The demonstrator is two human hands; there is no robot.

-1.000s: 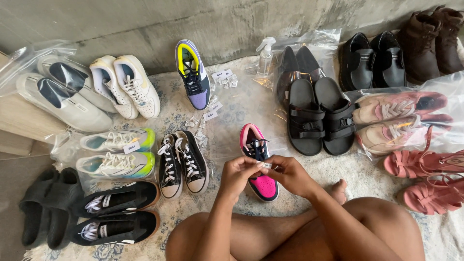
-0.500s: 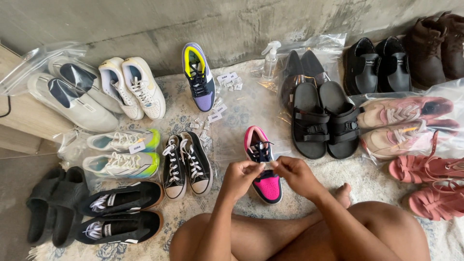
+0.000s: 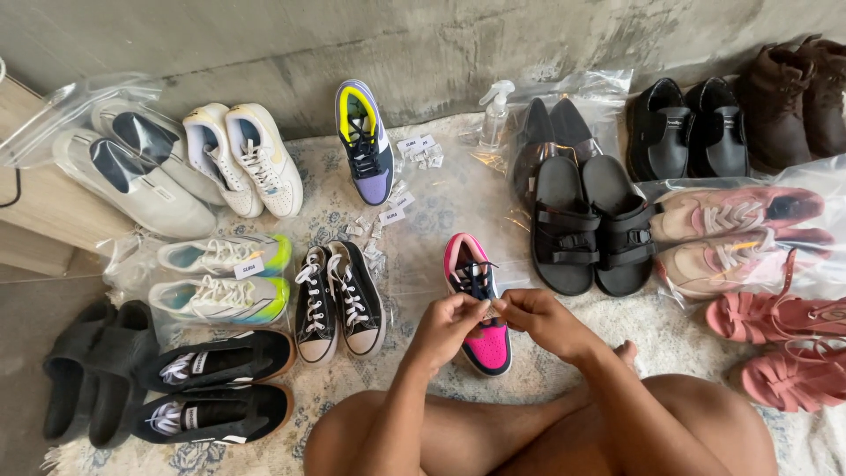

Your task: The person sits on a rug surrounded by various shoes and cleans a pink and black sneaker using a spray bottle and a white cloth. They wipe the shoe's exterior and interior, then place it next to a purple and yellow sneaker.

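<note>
Grey concrete wall stands behind a soft patterned rug. Both hands, left and right, pinch together on the pink shoe's dark laces mid-frame.

One head-worn view looks steeply down from close above the seated person's lap, facing the far wall

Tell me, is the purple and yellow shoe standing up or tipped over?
Standing up. The purple and yellow sneaker rests flat on its sole on the rug, its laces and yellow tongue facing up, toe towards the person.
</note>
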